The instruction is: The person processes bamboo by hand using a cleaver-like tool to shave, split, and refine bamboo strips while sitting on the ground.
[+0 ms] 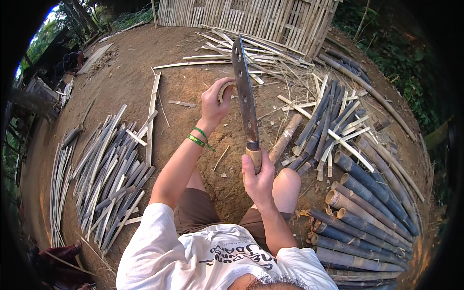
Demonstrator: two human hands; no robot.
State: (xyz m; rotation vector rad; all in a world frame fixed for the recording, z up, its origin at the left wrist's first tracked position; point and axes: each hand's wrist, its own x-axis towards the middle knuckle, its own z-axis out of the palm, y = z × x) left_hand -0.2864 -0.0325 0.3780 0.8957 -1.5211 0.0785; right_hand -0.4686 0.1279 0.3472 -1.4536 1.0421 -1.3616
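Note:
My right hand (pixel 260 180) is closed round the pale wooden handle of a machete (pixel 247 101). Its long, dark blade has a row of holes and points up and away from me. Close to the left of the blade, my left hand (pixel 214 102) grips a split bamboo piece (pixel 223 90), whose curved, pale cut end faces me. The rest of that piece is foreshortened and hidden, and I cannot tell whether the blade touches it. A light-coloured bamboo log (pixel 285 137) lies on the ground beyond my right hand.
Split bamboo strips (pixel 113 169) lie heaped on the left. On the right are a pile of dark split pieces (pixel 328 121) and several whole bamboo poles (pixel 367 217). Loose slats (pixel 217 46) lie before a bamboo-slat wall (pixel 251 19) at the far side.

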